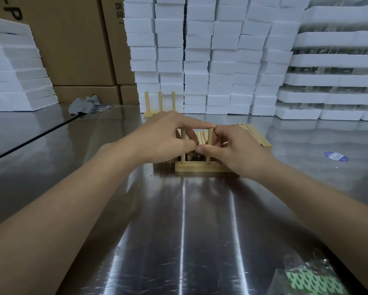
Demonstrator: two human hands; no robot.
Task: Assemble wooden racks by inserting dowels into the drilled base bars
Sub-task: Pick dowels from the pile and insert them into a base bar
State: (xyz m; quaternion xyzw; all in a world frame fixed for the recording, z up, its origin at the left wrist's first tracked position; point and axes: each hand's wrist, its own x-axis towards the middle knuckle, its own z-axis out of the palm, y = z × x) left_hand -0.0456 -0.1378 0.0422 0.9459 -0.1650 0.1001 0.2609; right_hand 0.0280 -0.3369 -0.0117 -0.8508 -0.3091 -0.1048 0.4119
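A pale wooden base bar lies on the steel table in front of me. Two dowels stand upright in it: a left dowel and a middle dowel. My left hand arches over the bar, its fingertips on top of the middle dowel. My right hand rests over the bar's right end and hides it; its fingers pinch against the middle dowel. Behind the bar lies a pile of loose dowels. A finished rack with three upright dowels stands farther back.
A stack of base bars lies behind my right hand. White foam blocks and cardboard boxes wall the table's back. A grey rag sits back left, a blue sticker at right, a plastic bag near the front right.
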